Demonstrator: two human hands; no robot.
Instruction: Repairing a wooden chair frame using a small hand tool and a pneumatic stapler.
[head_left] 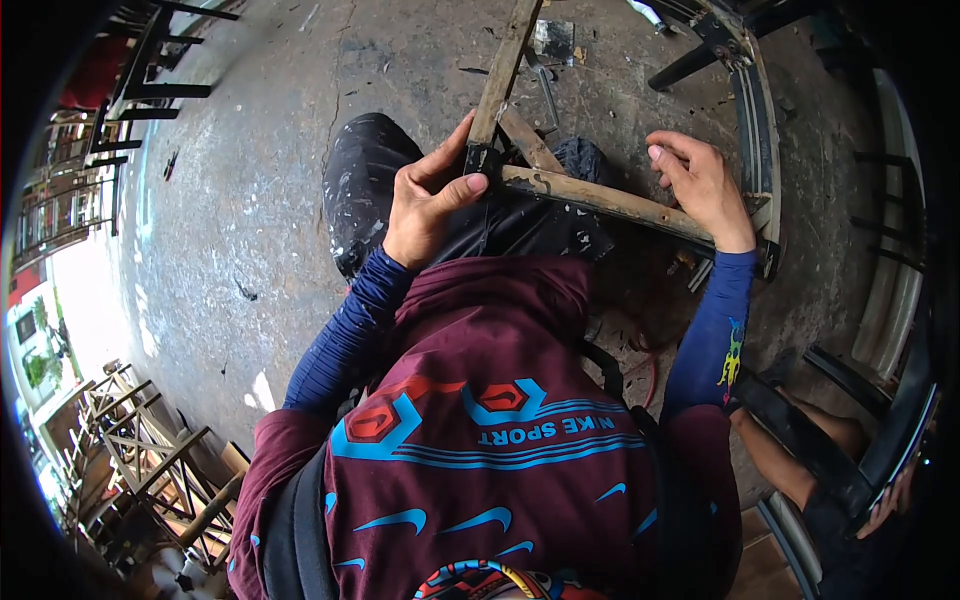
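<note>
A wooden furniture frame (590,190), worn to bare wood in places and black in others, lies across my lap. My left hand (430,200) grips its black corner joint (482,160), with the thumb near the rail and the fingers along the upright piece. Over the right end of the rail, my right hand (700,185) is raised with its fingers curled. Thumb and index finger come together there; anything between them is too small to make out. A short diagonal brace (530,140) meets the frame near the corner.
A curved black frame part (755,130) stands at the right. On the stained concrete floor (250,170) lie a metal tool (543,90) and scraps. Stacked wooden frames (160,470) stand lower left. Another person's hand (885,510) touches a dark frame at the lower right.
</note>
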